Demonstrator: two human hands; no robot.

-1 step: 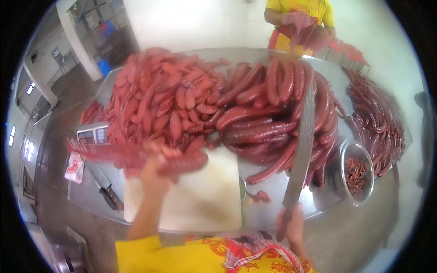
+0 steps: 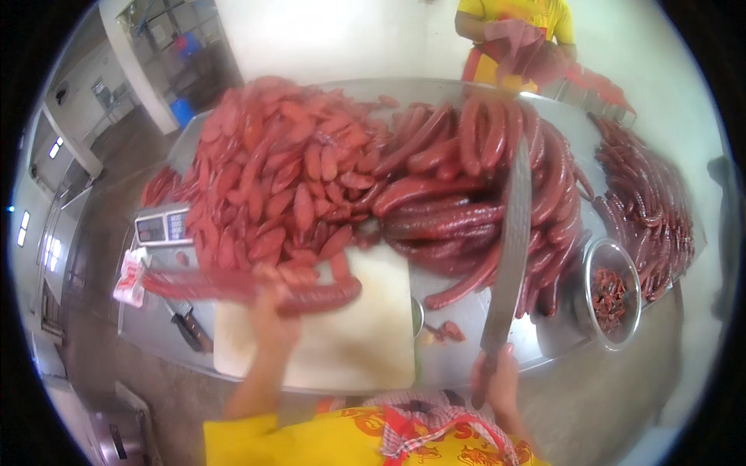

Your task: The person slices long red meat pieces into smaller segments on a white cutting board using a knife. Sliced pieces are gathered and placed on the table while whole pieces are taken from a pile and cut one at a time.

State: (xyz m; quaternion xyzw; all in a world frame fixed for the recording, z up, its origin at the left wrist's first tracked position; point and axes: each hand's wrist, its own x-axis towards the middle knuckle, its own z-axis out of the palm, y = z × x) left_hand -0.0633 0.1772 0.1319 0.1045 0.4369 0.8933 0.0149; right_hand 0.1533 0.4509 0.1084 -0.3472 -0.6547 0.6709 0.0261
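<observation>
My left hand [image 2: 276, 311] grips a long dark red sausage [image 2: 326, 297] about its middle, over the left half of a white cutting board [image 2: 350, 357]. The sausage's left part is smeared by motion and reaches past the board's edge. In my right hand [image 2: 500, 380] is a large long-bladed knife [image 2: 513, 241], closed round its handle with the blade pointing up and away. Beyond the blade lies a heap of whole sausages [image 2: 443, 217]. A big pile of slant-cut sausage slices [image 2: 280, 171] rises behind the board.
A digital scale [image 2: 163, 227] and a smaller black-handled knife [image 2: 190, 330] are at the table's left. At the right stand a metal bowl of dark scraps [image 2: 610, 295] and a spread of thin sausages [image 2: 645, 210]. Across the table, a co-worker in yellow [image 2: 517, 39] handles reddish material.
The sausage in my left hand has swung, its left end now lower and nearer, so the scale shows more. My right hand keeps its hold on the knife.
</observation>
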